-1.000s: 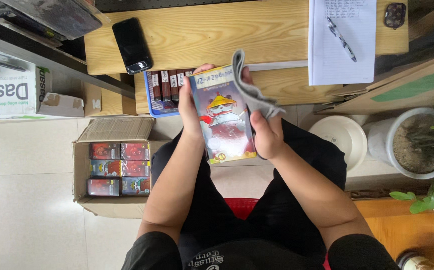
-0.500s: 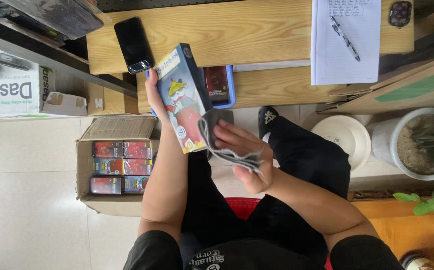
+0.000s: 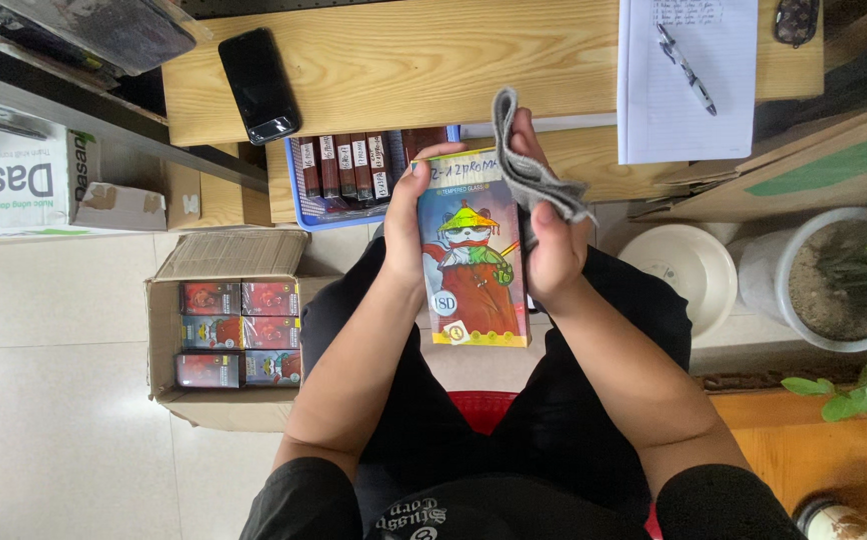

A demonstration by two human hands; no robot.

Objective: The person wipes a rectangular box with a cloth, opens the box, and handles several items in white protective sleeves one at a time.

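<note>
- Head view: the flat picture box point(image 3: 472, 262) is back upright over the lap, its face to the camera; half a second ago it was tilted off to the left.
- The left hand point(image 3: 406, 225) clasps its left edge, fingers closed on it.
- The right hand point(image 3: 554, 235), lower before, now pinches the grey cloth point(image 3: 531, 165) against the box's right edge.
- Phone point(image 3: 257, 85), notepad point(image 3: 687, 80) and floor carton point(image 3: 229, 335) lie unchanged.
</note>
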